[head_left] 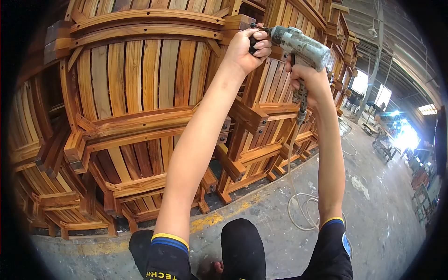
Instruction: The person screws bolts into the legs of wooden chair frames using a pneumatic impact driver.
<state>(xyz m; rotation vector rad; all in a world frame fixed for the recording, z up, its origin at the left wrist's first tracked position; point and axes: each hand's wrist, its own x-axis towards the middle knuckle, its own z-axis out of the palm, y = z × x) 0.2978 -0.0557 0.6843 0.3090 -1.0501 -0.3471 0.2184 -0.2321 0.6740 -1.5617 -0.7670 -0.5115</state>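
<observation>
On the left, wood frames (149,74) stand stacked in tiers, slats facing out. Warm brown and orange grain, some slats pale, some near black. Rails are gently curved, with small dark round holes or plugs along them. Square-cut block ends stick out of the stack; the end at upper left is darker. Lower tiers: same slats, short legs down near the floor.

Left sleeve (168,254): black cloth, yellow and blue bands at the cuff, yellow lettering. Dark trousers (242,247) at bottom centre, bare toes (218,267) just left of the near knee.

Left hand (250,50) is up at the top of the stack, by a block end. Fingers closed around a black piece (254,44) at the drill's nose.

Drill (305,48) is level at upper centre-right, nose to the left: rounded grey metal body, scuffed and stained. Right hand (310,79) has its fingers wrapped around the grip, below the body. Thin pale hose (290,158) hangs from the grip base and loops on the floor (364,224): grey concrete, pale blotches, worn yellow stripe (210,220) along the stack.

Far right: metal roof, strong glare (406,137), blurry gear.
</observation>
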